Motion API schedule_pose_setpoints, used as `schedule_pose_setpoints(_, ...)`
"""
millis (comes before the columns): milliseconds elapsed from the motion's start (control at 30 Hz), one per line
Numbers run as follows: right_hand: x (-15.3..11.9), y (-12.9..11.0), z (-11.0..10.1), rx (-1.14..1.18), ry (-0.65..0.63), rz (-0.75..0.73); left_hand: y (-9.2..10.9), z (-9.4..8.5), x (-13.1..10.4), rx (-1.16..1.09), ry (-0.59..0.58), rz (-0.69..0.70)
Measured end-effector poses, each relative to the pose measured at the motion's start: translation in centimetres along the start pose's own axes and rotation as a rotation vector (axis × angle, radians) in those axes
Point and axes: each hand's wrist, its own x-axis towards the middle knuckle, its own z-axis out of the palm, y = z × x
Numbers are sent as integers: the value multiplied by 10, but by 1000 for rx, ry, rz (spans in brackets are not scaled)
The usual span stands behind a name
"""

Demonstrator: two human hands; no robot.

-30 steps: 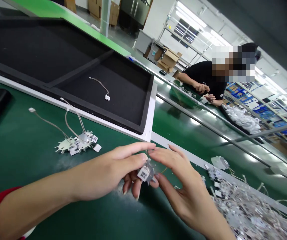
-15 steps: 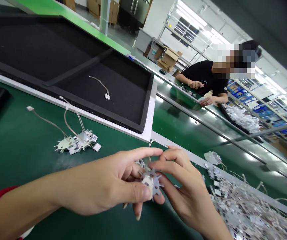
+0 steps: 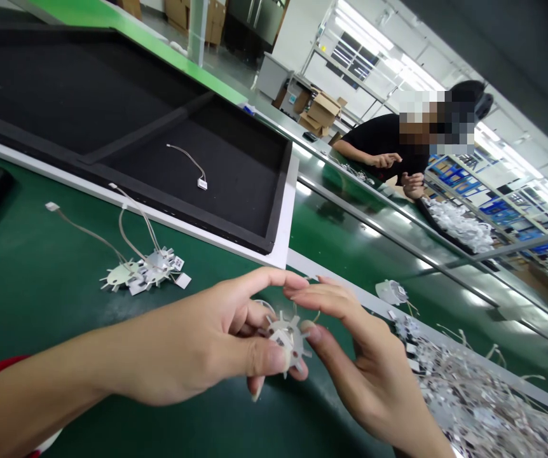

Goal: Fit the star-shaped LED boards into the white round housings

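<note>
Grip of the left hand [image 3: 207, 346] is pinched on a spiky disc [image 3: 297, 340] above the green tabletop [image 3: 198, 423], I guess to steady it beside the right hand [image 3: 367, 346], whose hold I can't tell.

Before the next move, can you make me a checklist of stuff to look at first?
1. Left hand holding the spiky disc: ok, the thumb presses on it.
2. Right hand close by: ok, its thumb is at the disc's edge.
3. Right thumb touching the disc: cannot tell.
4. Small pile apart from the hands: ok, it lies on the green table.
5. Big pile tidy: not ok, wires and discs are jumbled.
</note>
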Motion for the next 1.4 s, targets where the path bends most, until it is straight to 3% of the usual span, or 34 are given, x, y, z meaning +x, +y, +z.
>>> schedule_pose_setpoints(167,6,-5,-4,262,-133,-1,-8,0,0,38,-92,-17)
schedule_pose_setpoints(467,1,-15,-9,79,-10,120,3,-8,1,210,129,-20)
schedule_pose_setpoints(667,1,-20,-9,58,43,144,-6,-13,7,3,53,45)
schedule_pose_setpoints(900,2,-12,-9,322,-106,422,-4,-9,6,65,97,38)
schedule_pose_setpoints(1033,3,-7,-10,490,-207,472,-1,-7,4,187,162,-4)
schedule_pose_setpoints(1133,4,-5,-9,614,-210,509,0,-7,2,266,175,-8)
schedule_pose_setpoints(1300,6,-5,-9,556,-232,574,1,-6,2,380,269,-9)
schedule_pose_setpoints(1400,7,-4,-10,493,-246,570,1,-5,3,402,264,-14)
